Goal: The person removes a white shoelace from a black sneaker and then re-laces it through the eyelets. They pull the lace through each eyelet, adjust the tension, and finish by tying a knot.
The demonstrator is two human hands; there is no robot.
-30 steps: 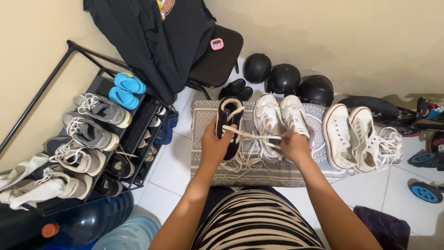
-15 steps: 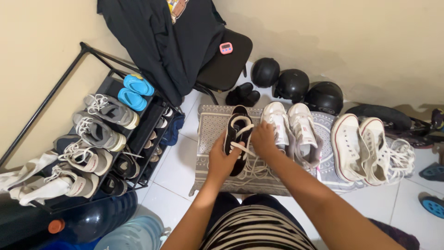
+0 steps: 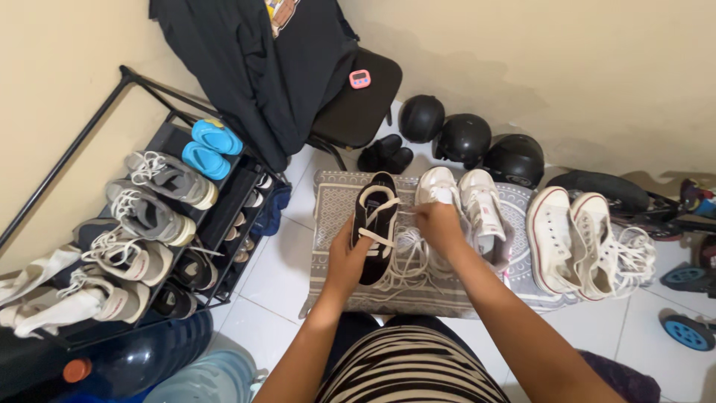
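My left hand (image 3: 344, 257) grips the heel end of a black sneaker (image 3: 374, 227) with white laces, holding it over a grey patterned mat (image 3: 328, 216). My right hand (image 3: 438, 222) is beside the shoe's upper right, pinching a white lace (image 3: 406, 257) that trails in loose loops onto the mat. Right behind that hand stands a pair of white sneakers (image 3: 477, 209).
A black shoe rack (image 3: 216, 224) at left carries grey and white sneakers (image 3: 145, 216) and blue sandals (image 3: 205, 148). A chair (image 3: 350, 112) draped with dark clothing holds a pink timer (image 3: 360, 78). Three black helmets (image 3: 466, 138) line the wall. White canvas shoes (image 3: 574, 239) sit at right.
My right hand went from pulling the lace out to the right, in to the black shoe, then slightly back to the right. The left hand keeps hold of the shoe.
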